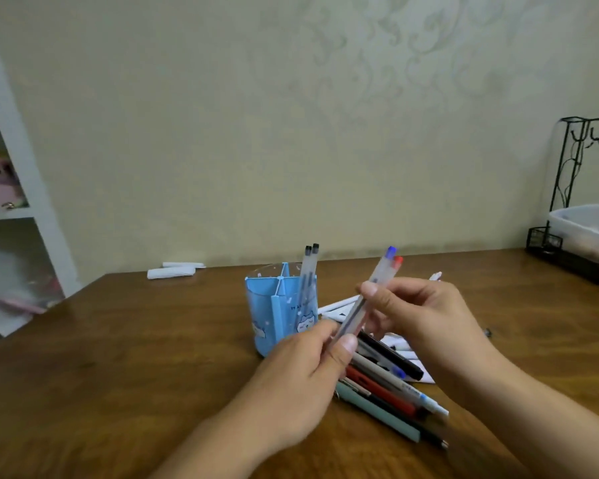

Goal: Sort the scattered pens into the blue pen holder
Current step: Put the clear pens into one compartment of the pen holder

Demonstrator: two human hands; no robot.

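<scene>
Holding two clear pens (367,299) between both hands, left hand (301,385) and right hand (419,316), we have two in the blue pen holder (277,305) and a pile of pens (391,392) left on the worktop (118,357).

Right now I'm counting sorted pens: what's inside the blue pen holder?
Two clear pens with black caps stand in one compartment of the blue pen holder. The other visible compartments look empty; the hands hide its lower front.

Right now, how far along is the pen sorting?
Just begun. Two black-capped pens stand in the blue holder. Both hands, left hand and right hand, hold two clear pens, blue- and red-capped. A pile of pens remains on the table.
</scene>
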